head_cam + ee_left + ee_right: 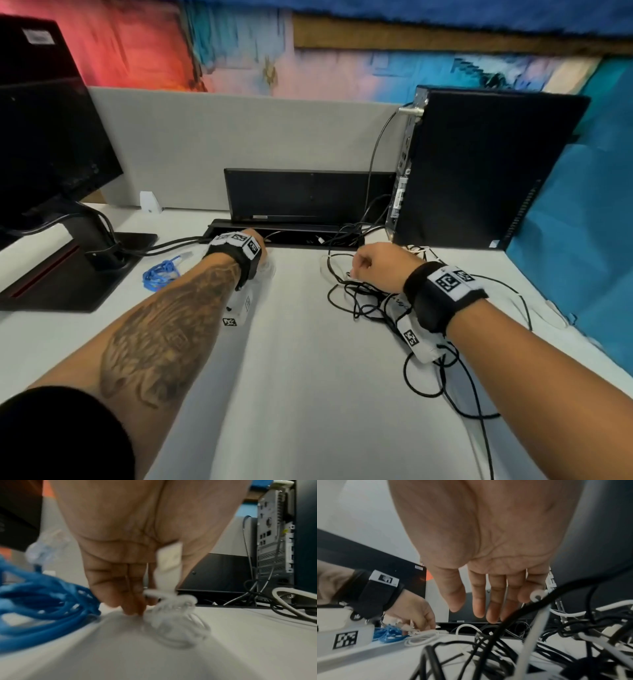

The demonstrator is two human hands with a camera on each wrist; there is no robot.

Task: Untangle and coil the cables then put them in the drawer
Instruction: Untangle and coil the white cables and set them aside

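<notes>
White cable coil (173, 616) lay on the bench (308, 359), just beside the blue cable bundle (161, 274), prob. so finished coils sat apart from the unsorted lot. Left hand (130, 555) was down over the white coil, fingertips (133, 608) pressed together on the bench surface and touching the coil's edge; whether they pinched a strand could not be told, view blurred. Right hand (488, 561) hovered above the black cable tangle (370, 298), fingers spread and relaxed, holding nothing, though one black lead (539, 601) crossed in front of them; judged to be reaching for the next strand. Tangle also held white leads (565, 614), so untangling was incomplete. Open cable tray (284, 236) ran along the bench's rear edge. Drawer not in view. PC tower (479, 164) and monitor (44, 137) stood either side.
</notes>
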